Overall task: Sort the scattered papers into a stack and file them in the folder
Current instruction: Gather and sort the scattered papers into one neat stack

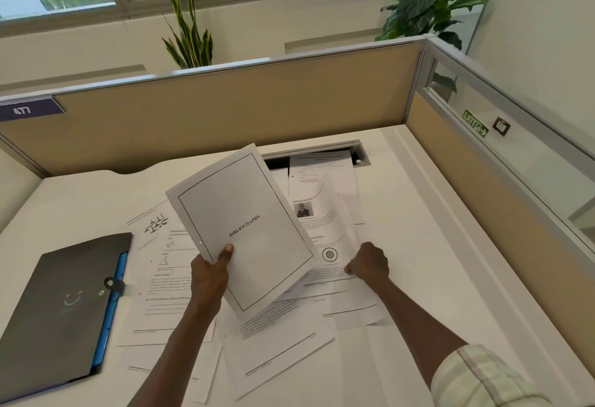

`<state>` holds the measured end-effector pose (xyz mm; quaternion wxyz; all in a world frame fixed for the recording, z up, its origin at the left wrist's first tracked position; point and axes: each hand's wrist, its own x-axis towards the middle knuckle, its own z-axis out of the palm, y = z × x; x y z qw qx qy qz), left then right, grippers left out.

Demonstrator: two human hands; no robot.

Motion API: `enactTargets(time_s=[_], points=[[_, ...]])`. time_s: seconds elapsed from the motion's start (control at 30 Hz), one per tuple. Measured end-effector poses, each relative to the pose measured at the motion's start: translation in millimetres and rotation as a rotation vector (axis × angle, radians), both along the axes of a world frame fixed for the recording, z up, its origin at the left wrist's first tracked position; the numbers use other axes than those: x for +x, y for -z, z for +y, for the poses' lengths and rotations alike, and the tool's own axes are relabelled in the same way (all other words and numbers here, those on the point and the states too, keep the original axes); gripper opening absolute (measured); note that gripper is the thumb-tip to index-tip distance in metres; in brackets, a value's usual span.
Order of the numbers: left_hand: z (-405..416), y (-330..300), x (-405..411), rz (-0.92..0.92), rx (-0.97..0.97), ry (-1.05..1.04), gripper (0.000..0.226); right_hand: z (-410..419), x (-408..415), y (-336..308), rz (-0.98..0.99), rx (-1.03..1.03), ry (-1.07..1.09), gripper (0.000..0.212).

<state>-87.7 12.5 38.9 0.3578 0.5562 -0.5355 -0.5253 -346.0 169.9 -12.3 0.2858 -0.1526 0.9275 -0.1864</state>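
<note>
the white printed papers (180, 281) lie scattered and overlapping on the white desk (418, 245), in the middle of it; one white sheet with a thin black frame and the word "bibliography" (244, 229) is lifted above the others, tilted; the left hand (209, 273) grips its lower left edge, thumb on top; the right hand (368, 261) is closed, pinching the edge of a white sheet with a round seal (330, 253), which curls up from the pile; the dark grey plastic folder with a blue edge (61, 306) lies shut at the left of the papers, just beside them; a beige partition wall (225, 110) stands behind the desk.
</note>
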Motion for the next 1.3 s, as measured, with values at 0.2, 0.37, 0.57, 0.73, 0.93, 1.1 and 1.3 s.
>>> enactTargets(time_s=[0.2, 0.37, 0.57, 0.73, 0.93, 1.1, 1.3], points=[[2, -3, 9, -0.062, -0.031, -0.017, 0.039, 14, 2, -14, 0.194, -0.183, -0.004, 0.048], [1, -5, 9, -0.105, -0.040, -0.016, 0.038, 19, -7, -67, 0.460, -0.304, -0.050, 0.022], [5, -9, 0, -0.162, -0.058, -0.018, 0.045, 24, -10, -143, 0.580, -0.514, -0.045, 0.016], [6, -15, -8, -0.151, -0.034, 0.012, 0.046, 24, -15, -180, 0.425, -0.716, -0.037, 0.022], [9, -30, -19, 0.041, 0.108, 0.190, 0.038, 10, -12, -167, -0.198, -0.851, 0.060, 0.037], [14, -46, -30, 0.150, 0.204, 0.402, 0.017, 0, 0, -122, -0.312, -0.751, 0.007, 0.032], [15, -51, -45, 0.263, 0.237, 0.341, 0.057, -9, 9, -97, -0.347, -0.832, 0.000, 0.041]])
